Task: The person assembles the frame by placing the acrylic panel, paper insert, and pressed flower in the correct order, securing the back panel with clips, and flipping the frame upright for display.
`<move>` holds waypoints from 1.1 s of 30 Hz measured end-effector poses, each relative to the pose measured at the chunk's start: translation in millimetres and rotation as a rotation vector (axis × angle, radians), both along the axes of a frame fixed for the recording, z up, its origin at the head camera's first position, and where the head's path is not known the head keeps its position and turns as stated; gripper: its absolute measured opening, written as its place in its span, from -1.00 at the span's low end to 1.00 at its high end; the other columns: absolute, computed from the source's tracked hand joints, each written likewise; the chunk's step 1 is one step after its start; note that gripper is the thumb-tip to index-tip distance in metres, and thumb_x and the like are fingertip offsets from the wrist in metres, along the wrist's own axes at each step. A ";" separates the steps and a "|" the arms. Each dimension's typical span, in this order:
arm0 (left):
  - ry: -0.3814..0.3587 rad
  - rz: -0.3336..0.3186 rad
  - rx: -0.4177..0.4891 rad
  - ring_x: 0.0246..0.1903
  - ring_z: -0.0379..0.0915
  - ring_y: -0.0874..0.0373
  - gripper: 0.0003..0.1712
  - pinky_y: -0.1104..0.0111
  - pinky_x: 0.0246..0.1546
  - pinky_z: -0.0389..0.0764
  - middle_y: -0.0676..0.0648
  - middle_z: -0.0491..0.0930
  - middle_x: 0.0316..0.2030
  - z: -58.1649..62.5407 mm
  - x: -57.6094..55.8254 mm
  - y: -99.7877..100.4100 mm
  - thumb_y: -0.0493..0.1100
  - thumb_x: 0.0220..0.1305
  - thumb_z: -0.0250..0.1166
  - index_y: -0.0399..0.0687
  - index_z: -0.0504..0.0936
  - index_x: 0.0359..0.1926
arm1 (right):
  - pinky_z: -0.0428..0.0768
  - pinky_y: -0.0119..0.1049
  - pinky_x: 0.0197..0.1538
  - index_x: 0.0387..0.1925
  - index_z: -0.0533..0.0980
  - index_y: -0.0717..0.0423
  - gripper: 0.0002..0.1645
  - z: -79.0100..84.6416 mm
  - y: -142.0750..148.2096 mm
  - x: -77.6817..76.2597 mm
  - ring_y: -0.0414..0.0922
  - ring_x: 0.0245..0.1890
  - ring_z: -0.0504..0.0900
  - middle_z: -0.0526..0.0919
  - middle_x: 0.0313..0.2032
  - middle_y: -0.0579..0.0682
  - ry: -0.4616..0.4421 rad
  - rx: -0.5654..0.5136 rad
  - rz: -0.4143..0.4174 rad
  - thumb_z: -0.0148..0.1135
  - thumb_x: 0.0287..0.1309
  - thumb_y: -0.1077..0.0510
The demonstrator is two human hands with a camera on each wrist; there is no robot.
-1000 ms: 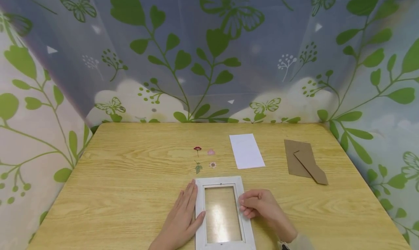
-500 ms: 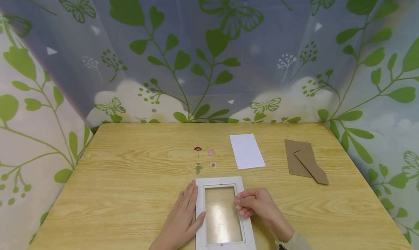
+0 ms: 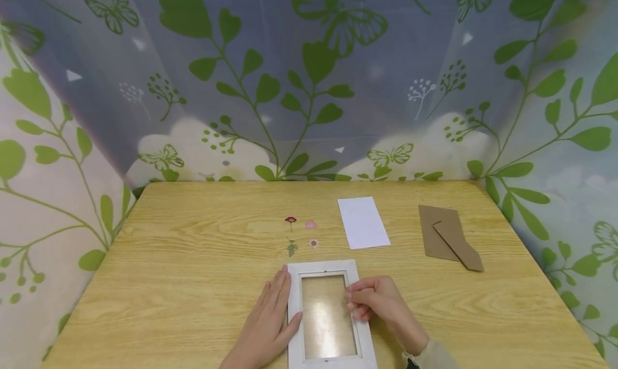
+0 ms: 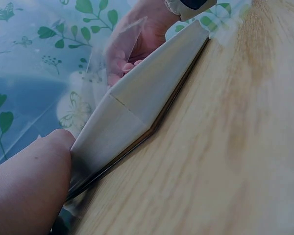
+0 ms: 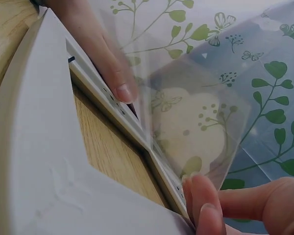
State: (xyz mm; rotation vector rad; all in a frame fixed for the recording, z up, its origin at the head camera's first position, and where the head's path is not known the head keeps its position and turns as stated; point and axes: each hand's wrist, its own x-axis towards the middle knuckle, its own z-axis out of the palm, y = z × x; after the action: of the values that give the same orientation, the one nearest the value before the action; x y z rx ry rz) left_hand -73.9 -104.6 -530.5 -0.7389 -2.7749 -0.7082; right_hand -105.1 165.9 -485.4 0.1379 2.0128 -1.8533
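Note:
A white picture frame [image 3: 358,337] lies on the table before me, its opening showing the wood grain. My left hand [image 3: 269,320] rests flat along its left side, fingers straight, thumb over the inner edge. At the frame's right side, my right hand [image 3: 381,303] pinches a clear sheet [image 5: 201,117] between thumb and fingertips. The sheet stands tilted up above the frame in the right wrist view and is hardly visible from the head. Beyond my right fingers [image 4: 120,63] the left wrist view shows the sheet's upper corner; the frame's side wall [image 4: 132,107] stands in front.
Behind the frame lie a dark red flower [image 3: 291,220], a pink petal [image 3: 310,224], a green leaf sprig [image 3: 292,248] and a small pale flower [image 3: 313,243]. White paper [image 3: 363,222] lies right of them. A brown backing board [image 3: 436,232] with its stand leg is farther right.
My right hand has shifted slightly left and up, its fingertips now at the inner edge of the frame's right side. The left hand and the frame have stayed put.

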 end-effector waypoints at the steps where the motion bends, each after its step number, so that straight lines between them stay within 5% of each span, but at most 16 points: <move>1: -0.001 0.000 0.000 0.51 -0.13 -0.10 -0.10 0.02 0.45 0.06 -0.27 -0.10 0.54 0.0 0.2 0.0 0.11 0.43 0.11 -0.37 0.00 0.51 | 0.57 -0.45 -0.60 -0.15 0.60 0.52 -0.70 -0.1 0.1 0.1 -0.26 -0.69 0.58 0.70 -0.56 0.06 0.001 0.001 0.001 0.24 0.15 0.32; 15: 0.014 0.000 -0.003 0.50 -0.11 -0.10 -0.10 0.02 0.44 0.07 -0.26 -0.10 0.54 -1.1 -0.4 -0.4 0.12 0.44 0.10 -0.36 0.01 0.51 | 0.58 -0.40 -0.63 0.01 0.37 0.47 -0.54 1.0 -5.8 -0.5 -0.21 -0.73 0.57 0.64 -0.65 0.05 0.000 -0.021 -0.066 0.30 0.14 0.33; 33: -0.061 -0.007 0.022 0.53 -0.23 -0.01 -0.18 0.04 0.46 0.00 -0.18 -0.17 0.56 2.1 2.5 0.0 0.05 0.49 0.01 -0.33 -0.03 0.52 | 0.60 -0.37 -0.63 -0.16 0.39 0.47 -0.70 0.8 -10.6 5.3 -0.18 -0.74 0.56 0.63 -0.64 0.12 0.091 -0.042 -0.075 0.29 0.12 0.42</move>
State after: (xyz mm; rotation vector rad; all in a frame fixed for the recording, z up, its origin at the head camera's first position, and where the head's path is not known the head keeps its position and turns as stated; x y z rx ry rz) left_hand -71.4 -104.7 -528.4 -0.7344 -2.8154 -0.7739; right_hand -99.7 155.3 -484.6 0.1210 2.0529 -1.9799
